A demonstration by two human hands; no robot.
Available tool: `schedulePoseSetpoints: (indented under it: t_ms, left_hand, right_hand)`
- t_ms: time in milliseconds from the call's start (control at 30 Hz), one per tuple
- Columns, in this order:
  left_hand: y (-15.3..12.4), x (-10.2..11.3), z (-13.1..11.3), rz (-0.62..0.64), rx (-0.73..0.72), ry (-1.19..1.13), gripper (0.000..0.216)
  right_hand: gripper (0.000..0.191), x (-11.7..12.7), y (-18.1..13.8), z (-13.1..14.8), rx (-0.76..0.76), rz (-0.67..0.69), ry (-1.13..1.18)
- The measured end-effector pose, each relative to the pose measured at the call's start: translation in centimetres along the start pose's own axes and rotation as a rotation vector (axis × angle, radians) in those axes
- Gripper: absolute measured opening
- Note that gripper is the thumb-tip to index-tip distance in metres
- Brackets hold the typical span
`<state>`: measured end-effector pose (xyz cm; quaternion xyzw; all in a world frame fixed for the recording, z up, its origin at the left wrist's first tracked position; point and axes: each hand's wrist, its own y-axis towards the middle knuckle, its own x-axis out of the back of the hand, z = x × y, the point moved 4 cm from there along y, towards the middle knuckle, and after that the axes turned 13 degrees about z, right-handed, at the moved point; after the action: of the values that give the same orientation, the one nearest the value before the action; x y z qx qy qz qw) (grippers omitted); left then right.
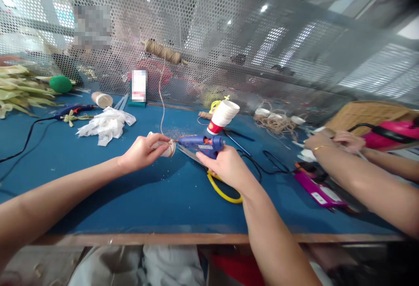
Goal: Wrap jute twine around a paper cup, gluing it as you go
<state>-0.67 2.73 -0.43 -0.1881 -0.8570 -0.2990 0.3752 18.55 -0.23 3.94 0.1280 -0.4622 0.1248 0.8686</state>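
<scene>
My left hand [147,150] is closed around a small white paper cup [168,150] lying on its side above the table. Beige twine [160,86] runs down to this cup from a spool [163,51] on the mesh panel. In my right hand [225,164] is a blue hot glue gun [201,143], its nozzle at the cup's rim, close to the left fingertips. Whether the nozzle touches the cup I cannot tell. Under the right hand lie scissors with yellow handles [224,193], partly hidden by the hand and the gun.
Behind stands a stack of white cups [227,112]. White lace [106,124], another glue gun [73,110] and a cup [102,99] lie left. At right, a co-worker's hands [327,142] are near twine-wrapped cups [278,120] and a purple power strip [319,188].
</scene>
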Motion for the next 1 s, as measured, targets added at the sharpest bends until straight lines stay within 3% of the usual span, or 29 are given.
schedulePoseSetpoints:
  t_ms: [800,1000]
  left_hand:
    - [-0.1,0.01,-0.21,0.004,-0.087,0.039,0.026]
    - [-0.01,0.2,-0.15,-0.012,0.011,-0.021,0.027]
  right_hand:
    - [0.018,0.08,-0.04,-0.14,-0.047,0.033,0.058]
    - [0.02,0.05,-0.33,0.08,-0.028,0.042,0.034]
